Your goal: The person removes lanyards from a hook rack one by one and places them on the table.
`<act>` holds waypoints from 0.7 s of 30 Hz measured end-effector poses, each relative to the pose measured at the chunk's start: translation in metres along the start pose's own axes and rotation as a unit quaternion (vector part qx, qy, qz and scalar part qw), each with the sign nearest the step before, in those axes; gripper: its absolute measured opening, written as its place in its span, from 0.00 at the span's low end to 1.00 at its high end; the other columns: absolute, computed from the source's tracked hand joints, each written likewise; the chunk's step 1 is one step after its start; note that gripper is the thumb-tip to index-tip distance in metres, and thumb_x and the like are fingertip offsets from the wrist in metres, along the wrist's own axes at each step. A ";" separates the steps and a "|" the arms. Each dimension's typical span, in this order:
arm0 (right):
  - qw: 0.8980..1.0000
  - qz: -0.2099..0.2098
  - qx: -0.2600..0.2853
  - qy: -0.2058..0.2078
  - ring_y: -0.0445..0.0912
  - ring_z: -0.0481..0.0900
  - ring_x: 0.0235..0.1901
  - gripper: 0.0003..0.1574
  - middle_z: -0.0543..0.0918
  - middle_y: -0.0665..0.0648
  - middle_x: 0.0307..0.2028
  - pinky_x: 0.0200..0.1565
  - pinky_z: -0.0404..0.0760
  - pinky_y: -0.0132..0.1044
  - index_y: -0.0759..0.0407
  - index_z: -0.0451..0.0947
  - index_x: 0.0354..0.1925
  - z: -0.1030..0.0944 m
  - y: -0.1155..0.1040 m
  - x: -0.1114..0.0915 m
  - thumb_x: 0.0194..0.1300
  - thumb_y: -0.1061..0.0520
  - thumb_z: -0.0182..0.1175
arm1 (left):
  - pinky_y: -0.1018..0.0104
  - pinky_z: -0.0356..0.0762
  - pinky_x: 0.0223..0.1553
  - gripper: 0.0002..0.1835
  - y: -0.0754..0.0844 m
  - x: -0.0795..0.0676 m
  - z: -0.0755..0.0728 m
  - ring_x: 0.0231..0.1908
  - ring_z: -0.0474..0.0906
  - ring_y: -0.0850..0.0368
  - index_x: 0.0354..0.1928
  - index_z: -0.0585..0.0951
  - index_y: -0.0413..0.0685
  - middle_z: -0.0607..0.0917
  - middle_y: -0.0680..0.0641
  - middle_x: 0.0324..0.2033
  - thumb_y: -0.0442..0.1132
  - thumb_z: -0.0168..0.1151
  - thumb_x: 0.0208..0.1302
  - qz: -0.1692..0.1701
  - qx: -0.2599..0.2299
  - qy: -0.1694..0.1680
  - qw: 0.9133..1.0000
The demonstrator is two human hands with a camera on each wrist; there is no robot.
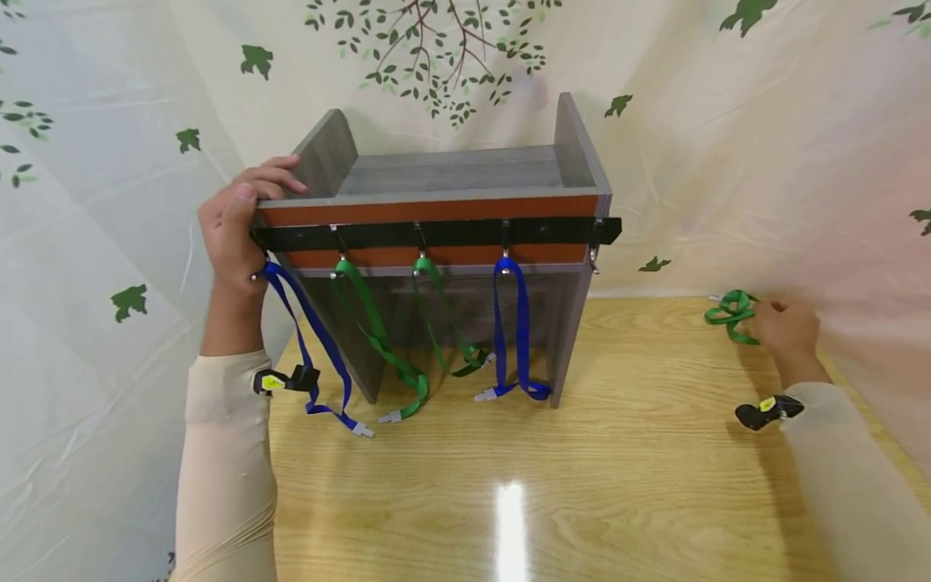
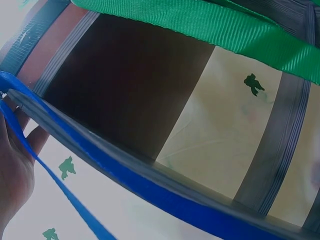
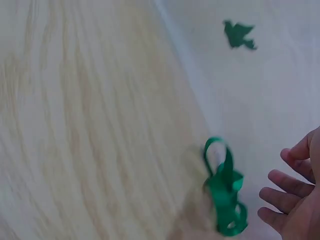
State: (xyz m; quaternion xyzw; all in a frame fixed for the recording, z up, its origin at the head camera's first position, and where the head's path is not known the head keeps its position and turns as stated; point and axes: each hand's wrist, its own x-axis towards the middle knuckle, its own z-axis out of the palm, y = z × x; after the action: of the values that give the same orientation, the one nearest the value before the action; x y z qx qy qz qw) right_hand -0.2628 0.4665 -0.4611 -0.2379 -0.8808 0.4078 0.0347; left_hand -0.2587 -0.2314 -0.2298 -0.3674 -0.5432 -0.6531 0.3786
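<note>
My left hand (image 1: 236, 218) grips the upper left corner of a grey wooden shelf (image 1: 454, 171), thumb in front and fingers over the side panel. A black hook rail (image 1: 465, 234) runs along its orange front strip. From the hooks hang a blue lanyard (image 1: 323, 347) under my left hand, two green lanyards, one (image 1: 371, 323) left of the other (image 1: 436, 311), and another blue lanyard (image 1: 522, 323). The rightmost hook (image 1: 593, 260) carries nothing. At the far right, my right hand (image 3: 300, 200) has its fingers loosely spread beside a bundled green lanyard (image 3: 225, 195) on the table.
The shelf stands on a light wood-grain table (image 1: 655, 469), near its back edge. A pale cloth backdrop (image 1: 691, 145) with leaf prints rises behind and at both sides. Clips (image 1: 364, 430) of the hanging lanyards reach down in front of the shelf.
</note>
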 end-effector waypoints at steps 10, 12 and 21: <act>0.990 -0.085 0.091 0.061 0.35 0.69 0.35 0.21 0.76 0.26 0.42 0.33 0.69 0.30 0.37 0.84 0.55 0.006 -0.067 -0.047 0.80 0.38 0.46 | 0.53 0.78 0.66 0.22 -0.002 -0.001 -0.002 0.50 0.88 0.44 0.24 0.84 0.30 0.93 0.47 0.32 0.37 0.48 0.70 0.001 0.005 -0.002 1.000; 0.985 -0.109 0.117 0.064 0.36 0.68 0.32 0.16 0.75 0.24 0.40 0.30 0.68 0.29 0.33 0.83 0.51 0.008 -0.084 -0.063 0.81 0.40 0.49 | 0.53 0.78 0.66 0.22 -0.003 -0.001 -0.002 0.50 0.88 0.44 0.24 0.84 0.30 0.93 0.47 0.32 0.37 0.48 0.70 0.000 0.004 -0.003 1.000; 0.963 -0.195 0.159 0.098 0.29 0.79 0.41 0.19 0.79 0.26 0.42 0.24 0.76 0.22 0.53 0.87 0.54 0.019 -0.134 -0.119 0.79 0.47 0.54 | 0.54 0.77 0.67 0.21 0.002 -0.001 0.001 0.51 0.88 0.45 0.25 0.85 0.31 0.93 0.47 0.32 0.36 0.49 0.71 -0.004 -0.006 -0.001 1.000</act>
State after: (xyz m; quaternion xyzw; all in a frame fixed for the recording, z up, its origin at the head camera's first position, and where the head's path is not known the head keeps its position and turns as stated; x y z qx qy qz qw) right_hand -0.2147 0.3256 -0.3594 -0.0913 -0.8264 0.5025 0.2371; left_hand -0.2561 -0.2305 -0.2293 -0.3680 -0.5414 -0.6573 0.3735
